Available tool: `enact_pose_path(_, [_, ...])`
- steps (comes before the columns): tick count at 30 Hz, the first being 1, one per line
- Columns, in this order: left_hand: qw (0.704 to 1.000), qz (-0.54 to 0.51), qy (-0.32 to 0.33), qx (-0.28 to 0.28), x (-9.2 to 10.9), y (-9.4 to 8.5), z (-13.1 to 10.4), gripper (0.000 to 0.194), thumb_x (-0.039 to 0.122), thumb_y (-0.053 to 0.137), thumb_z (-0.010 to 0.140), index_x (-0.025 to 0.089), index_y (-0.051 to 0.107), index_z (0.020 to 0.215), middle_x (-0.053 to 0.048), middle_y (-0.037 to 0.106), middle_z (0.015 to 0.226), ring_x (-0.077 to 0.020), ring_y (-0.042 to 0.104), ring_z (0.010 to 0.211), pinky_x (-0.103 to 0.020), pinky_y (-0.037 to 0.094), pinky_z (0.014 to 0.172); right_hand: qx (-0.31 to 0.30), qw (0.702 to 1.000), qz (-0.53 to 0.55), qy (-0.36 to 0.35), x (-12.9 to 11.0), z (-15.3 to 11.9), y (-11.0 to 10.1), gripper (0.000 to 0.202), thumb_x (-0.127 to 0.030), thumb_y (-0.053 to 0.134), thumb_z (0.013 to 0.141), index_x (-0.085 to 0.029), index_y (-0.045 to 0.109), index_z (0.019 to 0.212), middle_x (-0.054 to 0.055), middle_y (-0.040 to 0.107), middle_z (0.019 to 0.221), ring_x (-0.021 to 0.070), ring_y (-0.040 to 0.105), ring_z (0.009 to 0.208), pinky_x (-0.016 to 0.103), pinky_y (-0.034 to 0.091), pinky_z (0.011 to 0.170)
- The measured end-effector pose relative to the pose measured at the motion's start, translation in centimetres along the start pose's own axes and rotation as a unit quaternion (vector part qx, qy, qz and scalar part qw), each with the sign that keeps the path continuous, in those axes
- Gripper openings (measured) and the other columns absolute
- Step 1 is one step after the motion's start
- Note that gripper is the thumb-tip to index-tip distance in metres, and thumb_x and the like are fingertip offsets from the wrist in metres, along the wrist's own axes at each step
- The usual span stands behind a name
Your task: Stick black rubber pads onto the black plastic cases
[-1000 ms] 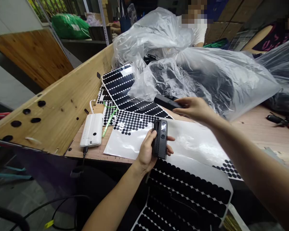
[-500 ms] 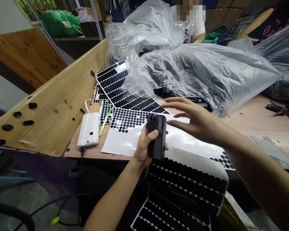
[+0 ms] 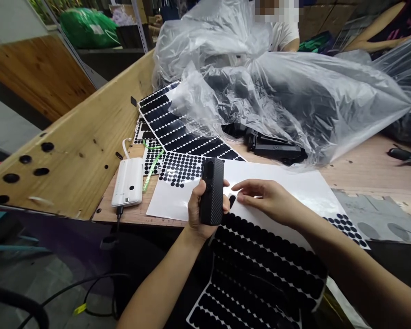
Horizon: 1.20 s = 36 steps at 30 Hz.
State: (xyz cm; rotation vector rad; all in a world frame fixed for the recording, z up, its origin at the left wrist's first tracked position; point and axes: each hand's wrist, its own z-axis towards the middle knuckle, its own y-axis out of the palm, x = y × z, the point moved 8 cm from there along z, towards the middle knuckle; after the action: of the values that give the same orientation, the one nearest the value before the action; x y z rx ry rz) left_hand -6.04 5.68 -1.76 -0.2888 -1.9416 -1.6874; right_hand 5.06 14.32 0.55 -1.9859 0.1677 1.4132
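My left hand is wrapped round a black rectangular case with a carbon-fibre pattern, held upright above the table edge. To its right is my right hand, its fingers bent and a small gap between thumb and index fingertip. Right by the thumb tip is a small dark piece, perhaps a round sticker; whether the thumb touches it I cannot tell. Below both hands, a sheet of large black round stickers hangs over the table's front edge and bends towards my lap.
A white sheet with small black dots lies under the hands. A white power bank with cables is at left, beside the wooden side board. Clear plastic bags with black parts fill the back. Pliers lie at right. Two people are behind.
My right hand has come down from above the case to beside it, its fingers bending closer together. My left hand has turned the case so its patterned face shows more.
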Motion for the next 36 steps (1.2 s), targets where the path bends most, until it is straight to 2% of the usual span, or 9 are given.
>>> enact_pose_path(4, [0.997, 0.039, 0.016, -0.071, -0.2, 1.1, -0.4, 0.049, 0.054, 0.073, 0.080, 0.020, 0.052, 0.109, -0.003, 0.068, 0.096, -0.0119, 0.062, 0.047, -0.023, 0.043, 0.041, -0.017, 0.987, 0.157, 0.041, 0.4, 0.2, -0.9, 0.037, -0.045, 0.083, 0.080, -0.022, 0.070, 0.107, 0.003, 0.074, 0.089, 0.0193, 0.067, 0.088, 0.035, 0.049, 0.085])
enact_pose_path(9, [0.993, 0.053, 0.028, -0.101, -0.5, 1.7, -0.6, 0.053, 0.051, 0.073, 0.082, 0.022, 0.045, 0.116, -0.003, 0.068, 0.096, -0.0128, 0.063, 0.048, -0.023, 0.046, 0.042, -0.116, 0.946, 0.272, 0.134, 0.9, -0.1, 1.8, 0.037, -0.039, 0.088, 0.073, -0.021, 0.067, 0.098, -0.001, 0.069, 0.081, 0.0151, 0.064, 0.076, 0.030, 0.049, 0.075])
enact_pose_path(15, [0.994, 0.047, 0.035, -0.090, -0.1, 1.5, -0.7, 0.049, 0.050, 0.073, 0.082, 0.021, 0.046, 0.111, -0.002, 0.065, 0.093, -0.0121, 0.063, 0.048, -0.022, 0.046, 0.043, -0.003, 0.999, 0.025, 0.033, 0.4, 0.0, 0.9, 0.018, -0.039, 0.072, 0.085, -0.022, 0.073, 0.091, 0.004, 0.076, 0.092, 0.0232, 0.070, 0.088, 0.039, 0.052, 0.083])
enact_pose_path(18, [0.995, 0.033, 0.021, -0.093, -0.1, 1.5, -0.7, 0.051, 0.055, 0.073, 0.081, 0.020, 0.049, 0.110, -0.003, 0.065, 0.096, -0.0117, 0.063, 0.047, -0.022, 0.044, 0.041, 0.088, 0.993, -0.077, -0.027, -0.7, -0.2, -0.6, 0.022, -0.039, 0.064, 0.093, -0.024, 0.076, 0.102, 0.005, 0.078, 0.099, 0.0249, 0.071, 0.092, 0.042, 0.054, 0.085])
enact_pose_path(21, [0.995, 0.033, 0.014, -0.096, -0.2, 1.4, -0.6, 0.050, 0.054, 0.073, 0.082, 0.020, 0.050, 0.112, -0.003, 0.065, 0.096, -0.0121, 0.064, 0.048, -0.023, 0.046, 0.042, 0.148, 0.986, -0.072, -0.040, -1.2, -0.3, -2.0, 0.027, -0.041, 0.066, 0.092, -0.024, 0.075, 0.111, 0.007, 0.078, 0.104, 0.0263, 0.072, 0.096, 0.044, 0.054, 0.090])
enact_pose_path(24, [0.992, 0.050, 0.020, -0.116, -0.3, 1.7, -0.7, 0.047, 0.048, 0.071, 0.086, 0.021, 0.049, 0.117, -0.003, 0.066, 0.098, -0.0135, 0.067, 0.052, -0.022, 0.047, 0.044, 0.084, 0.994, 0.071, -0.001, -0.8, 0.2, -1.6, 0.033, -0.045, 0.075, 0.086, -0.022, 0.074, 0.110, 0.007, 0.077, 0.106, 0.0259, 0.071, 0.100, 0.042, 0.053, 0.094])
enact_pose_path(28, [0.988, 0.063, 0.027, -0.137, -0.5, 2.1, -0.9, 0.049, 0.047, 0.070, 0.086, 0.021, 0.047, 0.120, -0.004, 0.067, 0.098, -0.0136, 0.067, 0.052, -0.022, 0.048, 0.045, -0.035, 0.959, 0.258, 0.107, 0.6, 0.6, 0.4, 0.039, -0.040, 0.083, 0.077, -0.021, 0.069, 0.108, 0.003, 0.075, 0.090, 0.0215, 0.069, 0.088, 0.037, 0.053, 0.086])
enact_pose_path(31, [0.989, 0.066, 0.028, -0.128, -0.5, 1.9, -0.8, 0.049, 0.047, 0.070, 0.086, 0.021, 0.046, 0.120, -0.004, 0.067, 0.098, -0.0130, 0.066, 0.052, -0.022, 0.048, 0.046, -0.032, 0.972, 0.215, 0.092, 0.9, 0.8, 0.7, 0.027, -0.035, 0.079, 0.077, -0.021, 0.068, 0.099, 0.003, 0.074, 0.087, 0.0214, 0.068, 0.087, 0.037, 0.052, 0.087])
enact_pose_path(36, [0.992, 0.075, 0.028, -0.095, -0.5, 1.4, -0.6, 0.051, 0.049, 0.071, 0.084, 0.021, 0.045, 0.118, -0.002, 0.066, 0.094, -0.0130, 0.065, 0.051, -0.023, 0.047, 0.045, 0.063, 0.997, -0.009, 0.033, 0.5, 0.6, 0.5, 0.015, -0.033, 0.065, 0.085, -0.022, 0.074, 0.091, 0.005, 0.078, 0.095, 0.0255, 0.071, 0.090, 0.038, 0.052, 0.084])
